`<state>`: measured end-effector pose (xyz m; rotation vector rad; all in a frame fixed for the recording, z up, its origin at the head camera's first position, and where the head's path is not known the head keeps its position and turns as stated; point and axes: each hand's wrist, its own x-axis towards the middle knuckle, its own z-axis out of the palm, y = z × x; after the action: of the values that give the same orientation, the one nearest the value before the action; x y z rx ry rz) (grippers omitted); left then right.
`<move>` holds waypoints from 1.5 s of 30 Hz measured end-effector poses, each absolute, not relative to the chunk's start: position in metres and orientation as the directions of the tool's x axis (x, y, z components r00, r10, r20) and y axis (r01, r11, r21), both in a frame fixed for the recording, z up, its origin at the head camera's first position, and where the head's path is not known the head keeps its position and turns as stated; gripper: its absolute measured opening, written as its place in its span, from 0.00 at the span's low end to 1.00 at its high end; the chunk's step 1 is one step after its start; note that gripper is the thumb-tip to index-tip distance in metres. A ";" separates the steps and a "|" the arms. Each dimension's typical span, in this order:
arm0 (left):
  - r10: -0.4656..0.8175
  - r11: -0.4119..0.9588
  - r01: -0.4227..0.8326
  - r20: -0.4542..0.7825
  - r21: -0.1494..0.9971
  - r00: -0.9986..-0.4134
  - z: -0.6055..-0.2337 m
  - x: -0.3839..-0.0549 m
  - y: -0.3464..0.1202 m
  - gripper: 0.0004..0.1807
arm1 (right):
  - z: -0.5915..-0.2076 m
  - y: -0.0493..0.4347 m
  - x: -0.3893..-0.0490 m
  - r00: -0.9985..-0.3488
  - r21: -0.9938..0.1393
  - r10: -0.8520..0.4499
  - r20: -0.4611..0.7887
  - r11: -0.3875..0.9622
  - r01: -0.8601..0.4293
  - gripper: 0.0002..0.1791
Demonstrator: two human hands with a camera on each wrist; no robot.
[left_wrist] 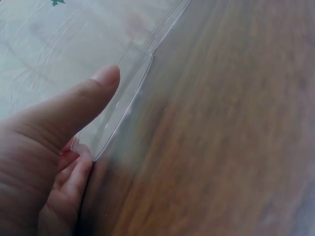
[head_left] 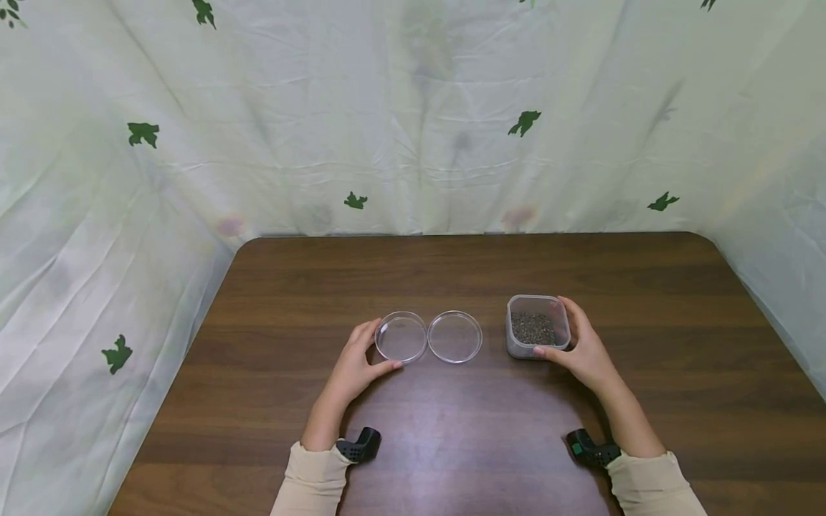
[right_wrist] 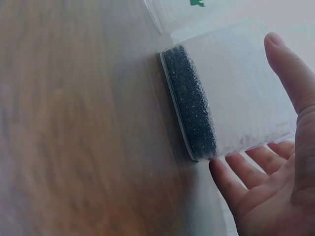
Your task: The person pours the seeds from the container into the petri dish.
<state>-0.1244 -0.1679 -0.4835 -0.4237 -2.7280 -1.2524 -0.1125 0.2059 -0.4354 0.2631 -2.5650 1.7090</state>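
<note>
Two clear, shallow round dishes like petri dishes lie side by side near the table's middle. My left hand (head_left: 355,364) spans the left petri dish (head_left: 401,337), thumb at its near edge and fingers at its far left; in the left wrist view the thumb (left_wrist: 91,93) lies by the clear rim. Beside it sits the right petri dish (head_left: 454,337), which neither hand touches. My right hand (head_left: 584,351) holds a clear plastic container (head_left: 518,351) by its right side, thumb at the near rim. Dark grains (right_wrist: 191,103) fill its lower part, and it stands upright on the table.
The brown wooden table (head_left: 452,437) has rounded far corners. A pale curtain (head_left: 413,129) with green leaf shapes hangs behind it and along both sides. Black wrist devices sit at the left cuff (head_left: 360,446) and right cuff (head_left: 592,449).
</note>
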 end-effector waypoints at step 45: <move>0.200 0.613 0.247 0.155 0.751 -0.967 -0.483 -0.123 -0.168 0.47 | -0.403 0.160 -0.120 -0.925 -0.848 -0.008 0.380 0.396 -0.352 0.49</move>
<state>-0.1234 -0.1681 -0.4827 -0.3843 -2.7708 -1.3029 -0.1201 0.1596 -0.4031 0.3144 -2.3431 1.5387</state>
